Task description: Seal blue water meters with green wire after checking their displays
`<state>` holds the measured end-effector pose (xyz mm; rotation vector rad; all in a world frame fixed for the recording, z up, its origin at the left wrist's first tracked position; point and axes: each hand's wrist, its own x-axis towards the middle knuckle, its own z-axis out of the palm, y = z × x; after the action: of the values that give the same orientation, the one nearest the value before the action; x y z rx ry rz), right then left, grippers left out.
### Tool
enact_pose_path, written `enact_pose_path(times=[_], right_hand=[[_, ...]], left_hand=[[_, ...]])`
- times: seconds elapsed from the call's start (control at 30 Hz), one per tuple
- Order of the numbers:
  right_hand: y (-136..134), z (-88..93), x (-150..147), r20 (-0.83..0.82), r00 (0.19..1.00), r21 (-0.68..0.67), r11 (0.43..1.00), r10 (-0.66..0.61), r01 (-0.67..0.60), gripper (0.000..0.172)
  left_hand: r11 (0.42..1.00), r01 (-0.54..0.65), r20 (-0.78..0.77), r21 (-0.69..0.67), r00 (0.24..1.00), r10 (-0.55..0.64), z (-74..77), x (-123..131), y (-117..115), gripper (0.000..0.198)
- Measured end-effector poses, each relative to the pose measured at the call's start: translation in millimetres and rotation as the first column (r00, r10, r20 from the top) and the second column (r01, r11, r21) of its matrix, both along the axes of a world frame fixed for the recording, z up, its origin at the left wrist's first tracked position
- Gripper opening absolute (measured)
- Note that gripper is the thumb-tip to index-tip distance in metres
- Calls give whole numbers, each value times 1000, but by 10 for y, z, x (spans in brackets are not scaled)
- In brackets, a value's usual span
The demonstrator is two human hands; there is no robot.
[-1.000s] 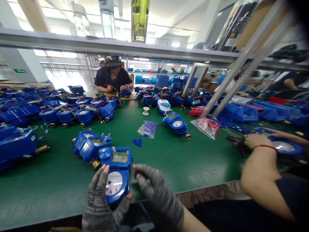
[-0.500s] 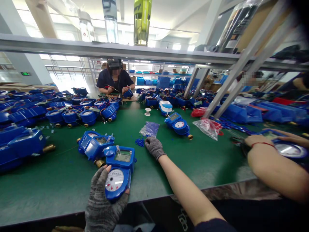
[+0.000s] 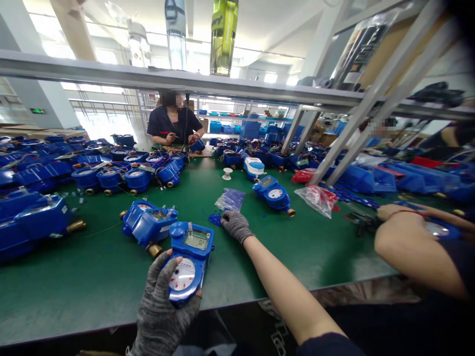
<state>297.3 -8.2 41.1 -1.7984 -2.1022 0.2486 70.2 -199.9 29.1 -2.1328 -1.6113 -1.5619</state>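
My left hand, in a grey knit glove, is closed round the lower end of a blue water meter with a white dial and a small display, at the near edge of the green table. My right hand, also gloved, is stretched out over the table with its fingers bunched on a small pile of blue bits beside a clear bag of blue parts. Whether the fingers hold one of the bits is too small to see. A second blue meter lies just left of the held one.
Many blue meters crowd the left and far side. Another meter, a white spool and a red-filled bag lie mid-table. A co-worker's arm works at the right; another person sits opposite. A metal shelf rail runs overhead.
My right hand left the meter and reached forward to the pile of blue bits, where it stays. The left hand keeps the meter, now shifted slightly right.
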Motion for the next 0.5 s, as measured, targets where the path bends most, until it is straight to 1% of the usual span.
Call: enact_pose_path(times=[0.2, 0.37, 0.43, 0.5], right_hand=[[25, -47, 11, -27, 1000, 5, 1000, -8, 8, 17], [55, -38, 25, -97, 995, 37, 999, 8, -4, 10], [-19, -22, 36, -144, 989, 62, 998, 25, -16, 11], [-192, -1, 36, -202, 977, 89, 995, 61, -44, 11]], left_hand=[[1000, 6, 7, 23, 1000, -6, 5, -8, 15, 57], [1000, 5, 18, 15, 1000, -5, -4, 0, 3, 58], [1000, -12, 35, 5, 999, 12, -19, 15, -14, 61], [999, -41, 62, -15, 997, 42, -42, 31, -34, 65]])
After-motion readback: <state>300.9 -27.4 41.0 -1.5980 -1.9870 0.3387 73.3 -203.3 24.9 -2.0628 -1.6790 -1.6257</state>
